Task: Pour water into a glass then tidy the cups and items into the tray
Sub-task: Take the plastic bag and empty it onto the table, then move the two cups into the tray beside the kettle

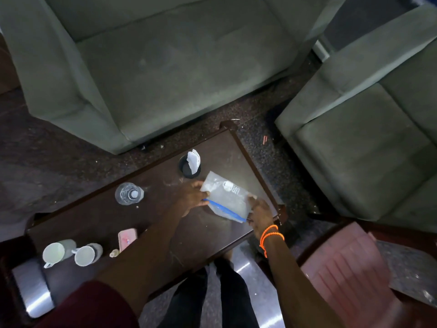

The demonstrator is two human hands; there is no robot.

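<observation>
A clear plastic zip bag (227,197) with a blue seal lies near the right end of the dark wooden table (196,235). My left hand (192,197) grips its left edge and my right hand (259,214), with orange bands on the wrist, grips its right corner. A clear glass (128,193) stands left of the bag. A black cup (189,165) with white paper in it stands just beyond the bag. Two white mugs (58,252) (87,254) lie on their sides at the table's left end. A shiny metal tray (33,290) sits at the near left corner.
A pink phone (127,237) and a small pale object (114,253) lie near the mugs. Green sofas (165,67) (366,138) stand beyond and to the right of the table. A pink-cushioned chair (343,268) is at the near right. My legs are below the table edge.
</observation>
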